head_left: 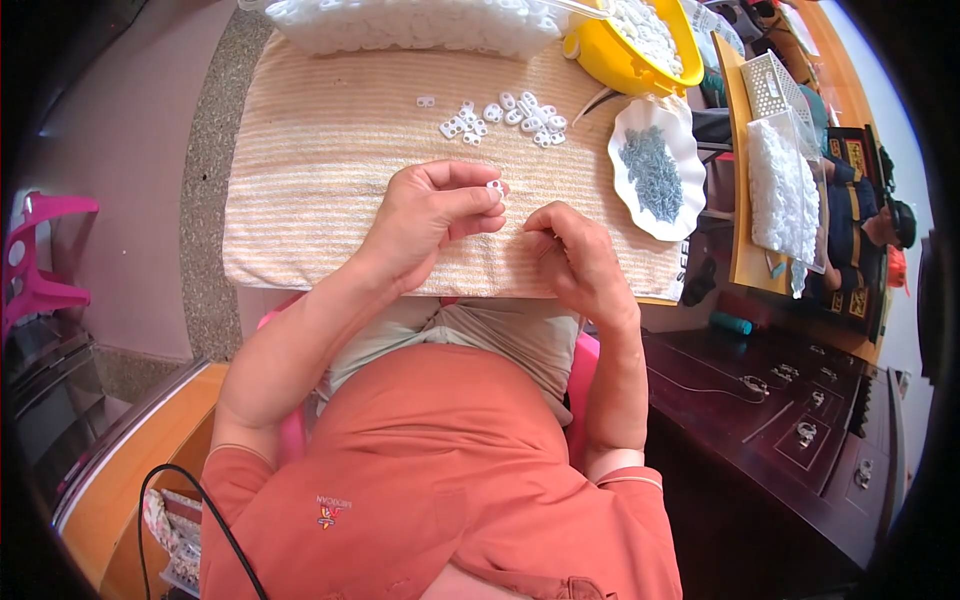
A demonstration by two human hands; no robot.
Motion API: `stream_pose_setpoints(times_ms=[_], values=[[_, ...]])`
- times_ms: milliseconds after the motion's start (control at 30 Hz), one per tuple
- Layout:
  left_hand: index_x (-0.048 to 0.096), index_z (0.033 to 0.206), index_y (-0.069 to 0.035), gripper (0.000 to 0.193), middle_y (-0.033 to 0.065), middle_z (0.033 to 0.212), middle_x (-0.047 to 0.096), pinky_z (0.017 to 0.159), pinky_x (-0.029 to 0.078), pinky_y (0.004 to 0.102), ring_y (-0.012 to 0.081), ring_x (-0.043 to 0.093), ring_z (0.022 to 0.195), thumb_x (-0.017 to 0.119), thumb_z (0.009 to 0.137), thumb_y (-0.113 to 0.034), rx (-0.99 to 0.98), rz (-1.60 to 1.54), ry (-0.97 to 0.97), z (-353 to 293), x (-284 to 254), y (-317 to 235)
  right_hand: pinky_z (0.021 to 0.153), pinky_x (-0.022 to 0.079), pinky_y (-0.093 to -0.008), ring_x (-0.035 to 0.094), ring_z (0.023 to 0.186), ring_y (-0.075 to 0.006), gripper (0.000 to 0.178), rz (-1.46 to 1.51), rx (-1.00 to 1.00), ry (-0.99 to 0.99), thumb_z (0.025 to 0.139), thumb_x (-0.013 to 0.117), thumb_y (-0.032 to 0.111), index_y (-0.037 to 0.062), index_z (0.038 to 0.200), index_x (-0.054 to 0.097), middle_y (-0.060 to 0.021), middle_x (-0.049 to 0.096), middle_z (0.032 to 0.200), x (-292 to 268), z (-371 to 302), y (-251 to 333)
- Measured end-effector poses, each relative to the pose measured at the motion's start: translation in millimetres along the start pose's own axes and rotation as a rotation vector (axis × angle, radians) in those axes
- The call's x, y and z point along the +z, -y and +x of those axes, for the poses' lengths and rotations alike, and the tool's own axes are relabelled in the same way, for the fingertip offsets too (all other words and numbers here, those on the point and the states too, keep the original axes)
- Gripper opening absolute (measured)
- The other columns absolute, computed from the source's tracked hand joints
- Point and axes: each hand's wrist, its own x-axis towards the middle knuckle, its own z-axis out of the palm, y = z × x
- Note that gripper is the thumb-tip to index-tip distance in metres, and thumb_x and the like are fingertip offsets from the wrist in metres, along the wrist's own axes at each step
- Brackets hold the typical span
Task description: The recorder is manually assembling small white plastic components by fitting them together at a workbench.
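A small white plastic piece (pixel 496 187) sits pinched between the fingertips of the left hand (pixel 425 215), above a striped beige towel (pixel 320 150). The right hand (pixel 582 258) curls nearby; whether it grips anything cannot be told. Beyond lie loose white pieces (pixel 469 125), a wavy white dish (pixel 692 165) of grey bits (pixel 652 175) and a yellow basket (pixel 605 65). Left, a pink stool (pixel 45 297) stands near a pink wall (pixel 130 150).

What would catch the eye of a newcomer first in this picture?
Probably the bright yellow basin of small white pieces, near the striped towel's far right corner. Nearer the person, a wavy-edged white dish holds grey-blue pieces. At the centre, the left hand pinches one white part, the right hand close by.
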Motion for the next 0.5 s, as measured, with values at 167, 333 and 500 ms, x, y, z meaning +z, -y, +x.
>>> stream_pose_setpoints(times_ms=[167, 333, 500], values=[[0.062, 0.103, 0.003, 0.018, 0.0098, 0.093, 0.067, 0.075, 0.057, 0.0283, 0.0142, 0.065, 0.079, 0.064, 0.085, -0.002, -0.033, 0.000, 0.019, -1.3, 1.7, 1.6, 0.067, 0.050, -0.0262, 0.061, 0.079, -0.0130, 0.008, 0.197, 0.093, -0.088, 0.088, 0.058, -0.005, -0.0030, 0.095, 0.060, -0.0091, 0.061, 0.088, 4.3, -0.4, -4.6], [0.063, 0.102, 0.003, 0.018, 0.0100, 0.094, 0.067, 0.074, 0.057, 0.0283, 0.0144, 0.065, 0.080, 0.065, 0.085, -0.002, -0.056, 0.021, 0.056, -2.8, 3.7, 2.6, 0.075, 0.055, -0.0269, 0.061, 0.082, -0.0139, 0.011, 0.405, 0.023, -0.181, 0.089, 0.055, -0.009, -0.0056, 0.098, 0.061, -0.0099, 0.060, 0.096, 10.3, 2.1, -4.7], [0.063, 0.102, 0.003, 0.017, 0.0096, 0.094, 0.067, 0.074, 0.057, 0.0281, 0.0149, 0.066, 0.080, 0.065, 0.085, -0.002, -0.082, 0.044, 0.067, -5.2, 4.6, 3.9, 0.073, 0.055, -0.0261, 0.062, 0.084, -0.0139, 0.010, 0.589, 0.111, -0.258, 0.088, 0.055, -0.010, -0.0047, 0.094, 0.061, -0.0088, 0.060, 0.093, 18.1, 2.9, 0.7]])
